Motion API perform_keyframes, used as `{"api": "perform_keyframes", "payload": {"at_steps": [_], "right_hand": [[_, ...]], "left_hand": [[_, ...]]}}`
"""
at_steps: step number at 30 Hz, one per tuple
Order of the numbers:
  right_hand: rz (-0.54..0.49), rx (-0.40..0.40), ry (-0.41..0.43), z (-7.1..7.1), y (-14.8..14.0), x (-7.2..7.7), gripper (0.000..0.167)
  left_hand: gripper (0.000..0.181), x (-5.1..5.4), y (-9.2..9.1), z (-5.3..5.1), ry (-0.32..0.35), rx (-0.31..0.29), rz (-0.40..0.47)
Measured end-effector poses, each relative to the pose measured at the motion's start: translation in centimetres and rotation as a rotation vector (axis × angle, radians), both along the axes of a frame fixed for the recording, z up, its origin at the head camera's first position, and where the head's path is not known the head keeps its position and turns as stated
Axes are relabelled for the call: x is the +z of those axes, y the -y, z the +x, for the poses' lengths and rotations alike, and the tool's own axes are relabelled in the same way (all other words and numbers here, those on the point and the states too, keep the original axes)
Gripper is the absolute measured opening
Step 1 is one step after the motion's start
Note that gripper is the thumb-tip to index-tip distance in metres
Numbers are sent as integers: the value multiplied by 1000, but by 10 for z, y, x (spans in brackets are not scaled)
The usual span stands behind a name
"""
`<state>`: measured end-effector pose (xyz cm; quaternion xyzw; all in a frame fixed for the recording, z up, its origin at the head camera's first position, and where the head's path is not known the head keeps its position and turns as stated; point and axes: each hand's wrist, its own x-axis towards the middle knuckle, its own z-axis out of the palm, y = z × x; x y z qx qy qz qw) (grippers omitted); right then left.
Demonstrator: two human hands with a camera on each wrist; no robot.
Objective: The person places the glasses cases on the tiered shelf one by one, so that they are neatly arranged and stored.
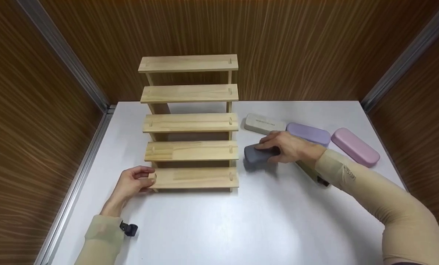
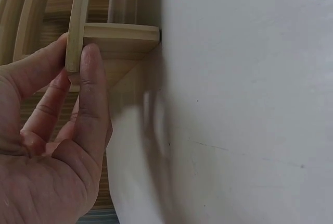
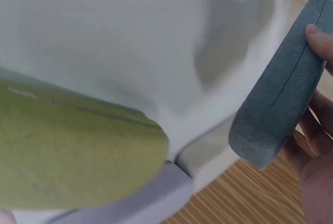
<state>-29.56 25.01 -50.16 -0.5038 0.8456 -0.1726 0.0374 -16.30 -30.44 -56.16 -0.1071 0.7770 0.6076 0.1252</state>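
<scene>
A five-tier wooden stand rises at centre-left of the table. My left hand pinches the left end of its lowest shelf; in the left wrist view the thumb and fingers of that hand lie on both faces of the board. Right of the stand, my right hand grips a dark grey-blue case, with a shadow under it. The right wrist view has this case tilted between the thumb and fingers of the right hand.
Beyond the right hand lie a pale grey case, a purple case and a pink case. An olive-green case is partly under the right forearm. Wood-grain panels enclose the white table at the back and sides.
</scene>
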Motion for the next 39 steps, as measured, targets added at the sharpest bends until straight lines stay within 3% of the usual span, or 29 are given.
{"api": "perform_keyframes", "payload": {"at_steps": [6,12,19,27,39], "right_hand": [[-68,-47,-2,3,-1,31,55],[-148,-33,-37,2,6,68,53],[-165,-19,-55,-3,25,111,54],[-247,3,-62,-12,65,151,51],[-209,50,-69,-34,134,203,52]], "left_hand": [[48,-1,0,0,10,-6,9],[47,1,1,-1,6,-25,35],[44,4,4,-4,16,-58,24],[43,4,5,-4,40,-60,37],[44,0,8,4,36,-43,33]]}}
